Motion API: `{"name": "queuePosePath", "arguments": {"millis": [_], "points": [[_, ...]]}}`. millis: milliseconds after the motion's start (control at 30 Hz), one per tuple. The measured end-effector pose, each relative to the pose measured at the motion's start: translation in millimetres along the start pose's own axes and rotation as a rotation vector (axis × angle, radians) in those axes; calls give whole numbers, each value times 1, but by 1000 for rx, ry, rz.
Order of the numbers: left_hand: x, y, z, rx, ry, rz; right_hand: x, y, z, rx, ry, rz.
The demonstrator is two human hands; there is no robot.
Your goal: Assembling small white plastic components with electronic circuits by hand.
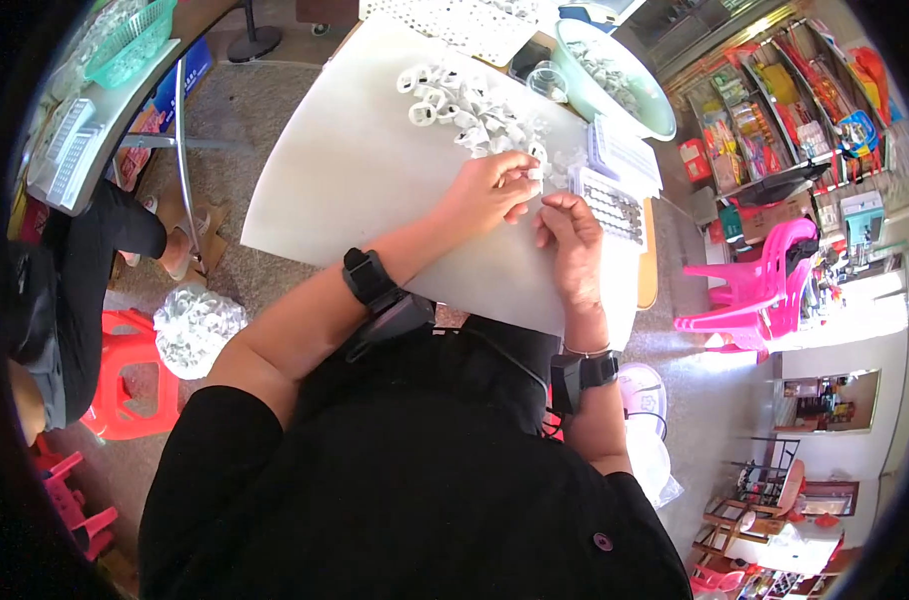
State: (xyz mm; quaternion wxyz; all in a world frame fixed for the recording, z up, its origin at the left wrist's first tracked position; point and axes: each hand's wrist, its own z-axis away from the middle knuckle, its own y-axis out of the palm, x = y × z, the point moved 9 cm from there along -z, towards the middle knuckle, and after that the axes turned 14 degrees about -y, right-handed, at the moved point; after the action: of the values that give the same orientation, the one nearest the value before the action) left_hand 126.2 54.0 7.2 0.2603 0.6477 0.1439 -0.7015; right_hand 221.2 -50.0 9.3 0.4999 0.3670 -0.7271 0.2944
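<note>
Over the white tabletop, my left hand (492, 193) pinches a small white plastic part (535, 174) between thumb and fingertips. Just to its right, my right hand (575, 240) is closed, thumb against curled fingers; whatever it may hold is too small to make out. The two hands are close together but apart. Beyond them lies a loose pile of white ring-shaped plastic parts (465, 105) with dark marks. Some small clear pieces (567, 165) are scattered beside the pile. Right of my hands is a white tray (609, 180) with rows of small dark pieces.
A second pale tray (623, 155) adjoins the first. A pale green basin (660, 118) of small parts and a clear cup (548, 82) stand at the far right. On the left sit another person's legs (105, 240), a red stool (125, 400) and a filled plastic bag (197, 328).
</note>
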Motion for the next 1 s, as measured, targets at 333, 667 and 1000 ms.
{"name": "queuePosePath", "arguments": {"millis": [333,667,1000], "points": [[-10,1,4,-6,37,-59,1,4,-1,36,-59,102],[-22,14,28,55,-62,-44,8,2,6,66,-116,231],[-47,35,-2,225,-173,-123,61,-88,-25,-167,-343,802]]}}
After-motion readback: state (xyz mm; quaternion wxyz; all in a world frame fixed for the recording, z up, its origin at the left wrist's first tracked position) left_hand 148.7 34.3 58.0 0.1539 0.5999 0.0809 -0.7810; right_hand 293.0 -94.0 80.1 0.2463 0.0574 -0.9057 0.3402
